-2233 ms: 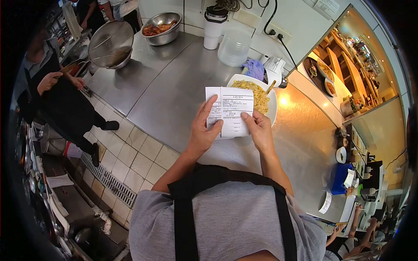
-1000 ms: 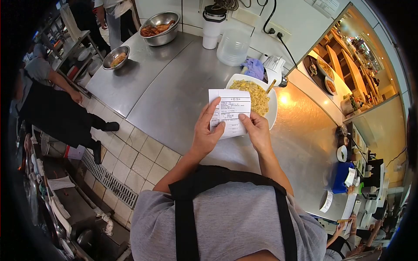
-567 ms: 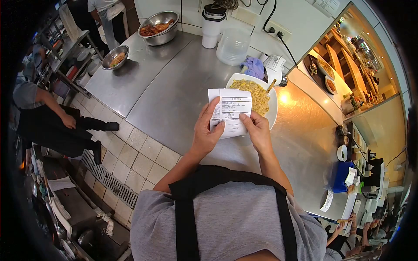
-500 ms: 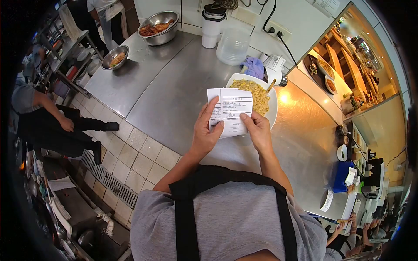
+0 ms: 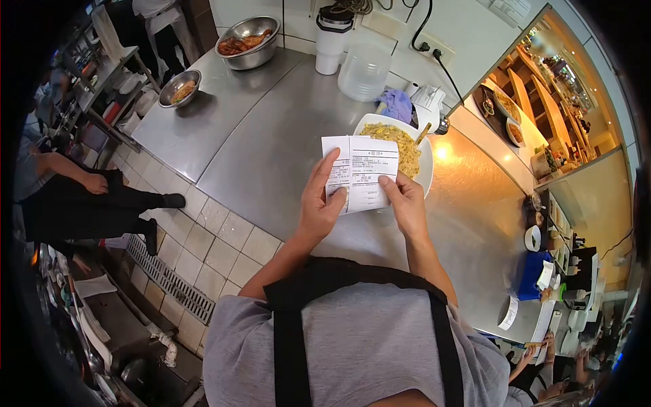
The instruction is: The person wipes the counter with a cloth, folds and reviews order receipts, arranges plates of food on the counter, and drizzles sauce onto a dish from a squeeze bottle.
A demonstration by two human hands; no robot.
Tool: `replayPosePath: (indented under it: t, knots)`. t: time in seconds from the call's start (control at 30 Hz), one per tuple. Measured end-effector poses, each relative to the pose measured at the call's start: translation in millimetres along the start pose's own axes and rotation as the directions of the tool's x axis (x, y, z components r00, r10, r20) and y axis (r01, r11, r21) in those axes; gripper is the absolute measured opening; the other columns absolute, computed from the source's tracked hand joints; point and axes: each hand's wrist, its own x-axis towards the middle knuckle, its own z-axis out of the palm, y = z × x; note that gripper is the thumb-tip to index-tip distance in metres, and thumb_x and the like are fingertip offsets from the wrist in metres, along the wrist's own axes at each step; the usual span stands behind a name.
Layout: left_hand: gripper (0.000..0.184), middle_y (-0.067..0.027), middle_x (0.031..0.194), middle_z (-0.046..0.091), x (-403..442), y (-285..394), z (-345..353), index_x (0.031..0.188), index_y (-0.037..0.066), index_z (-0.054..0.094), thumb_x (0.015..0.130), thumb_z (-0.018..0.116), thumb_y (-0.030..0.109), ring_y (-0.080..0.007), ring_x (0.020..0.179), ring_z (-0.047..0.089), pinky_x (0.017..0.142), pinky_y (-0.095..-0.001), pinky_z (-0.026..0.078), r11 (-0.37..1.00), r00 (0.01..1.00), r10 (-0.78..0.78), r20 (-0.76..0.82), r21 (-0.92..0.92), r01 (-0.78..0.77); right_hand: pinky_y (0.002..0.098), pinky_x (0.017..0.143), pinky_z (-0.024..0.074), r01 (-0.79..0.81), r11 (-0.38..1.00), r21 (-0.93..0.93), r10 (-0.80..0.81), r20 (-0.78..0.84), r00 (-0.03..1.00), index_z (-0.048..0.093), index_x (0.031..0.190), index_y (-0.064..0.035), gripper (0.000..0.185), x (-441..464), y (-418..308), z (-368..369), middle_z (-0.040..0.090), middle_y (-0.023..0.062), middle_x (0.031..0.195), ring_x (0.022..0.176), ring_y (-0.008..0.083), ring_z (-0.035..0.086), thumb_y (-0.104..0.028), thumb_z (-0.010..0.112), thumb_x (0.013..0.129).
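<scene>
Printed paper order tickets (image 5: 369, 169) are held up between my two hands, overlapping one another. My left hand (image 5: 320, 200) pinches the left ticket, thumb in front. At the right edge, my right hand (image 5: 407, 203) grips the other ticket with its thumb on the print. Just behind the papers stands a white plate (image 5: 426, 163) of yellow fried rice (image 5: 409, 154), partly hidden by them. A spoon handle (image 5: 424, 132) leans out of the rice on the right.
Steel counter (image 5: 271, 129) carries a large metal bowl (image 5: 251, 61) of reddish-brown food, a small bowl (image 5: 180, 89), a white tumbler (image 5: 332, 44), a clear plastic container (image 5: 364, 73) and a purple cloth (image 5: 395, 105). A person in dark trousers (image 5: 74, 203) stands at left.
The right ticket has shifted slightly to the right with my right hand, uncovering more of the left one. The person at the left has moved a little.
</scene>
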Motion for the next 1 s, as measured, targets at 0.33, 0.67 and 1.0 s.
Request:
replayPosePath:
  t: [0.33, 0.67, 1.0]
  knots:
    - [0.071, -0.0149, 0.133, 0.039, -0.7, -3.0, 0.0, 0.143, 0.002, 0.017, 0.077, 0.040, -0.013, -0.0191, 0.120, 0.042, 0.101, -0.0305, 0.031, 0.995, 0.999, -0.042, 0.013, -0.089, 0.043, 0.0224, 0.069, 0.0452, 0.016, 1.000, -0.013, -0.016, -0.002, 1.000, 0.063, 0.102, 0.0028, 0.023, -2.1, -1.8, 1.7, 0.066, 0.0046, 0.087, 0.075, 0.0077, 0.057, -0.016, 0.058, 0.089]
    - [0.072, -0.0162, 0.133, 0.040, -0.6, -1.7, 0.2, 0.143, 0.002, 0.013, 0.078, 0.038, -0.014, -0.0198, 0.121, 0.042, 0.102, -0.0308, 0.030, 0.988, 0.999, -0.028, 0.022, -0.153, 0.031, 0.0225, 0.070, 0.0454, 0.031, 0.999, -0.009, -0.030, 0.010, 0.999, 0.063, 0.102, 0.0024, 0.023, -2.8, -4.3, 4.1, 0.066, 0.0042, 0.089, 0.076, 0.0079, 0.057, -0.016, 0.058, 0.089]
    - [0.068, -0.0159, 0.136, 0.038, 0.6, 3.0, 1.2, 0.143, 0.002, 0.014, 0.081, 0.037, -0.011, -0.0200, 0.123, 0.039, 0.104, -0.0307, 0.027, 0.981, 0.999, -0.039, 0.030, -0.191, 0.044, 0.0221, 0.069, 0.0455, 0.070, 0.998, -0.007, -0.069, 0.019, 0.997, 0.063, 0.102, 0.0024, 0.023, -2.0, -2.3, 8.9, 0.066, 0.0046, 0.087, 0.075, 0.0071, 0.057, -0.016, 0.057, 0.090]
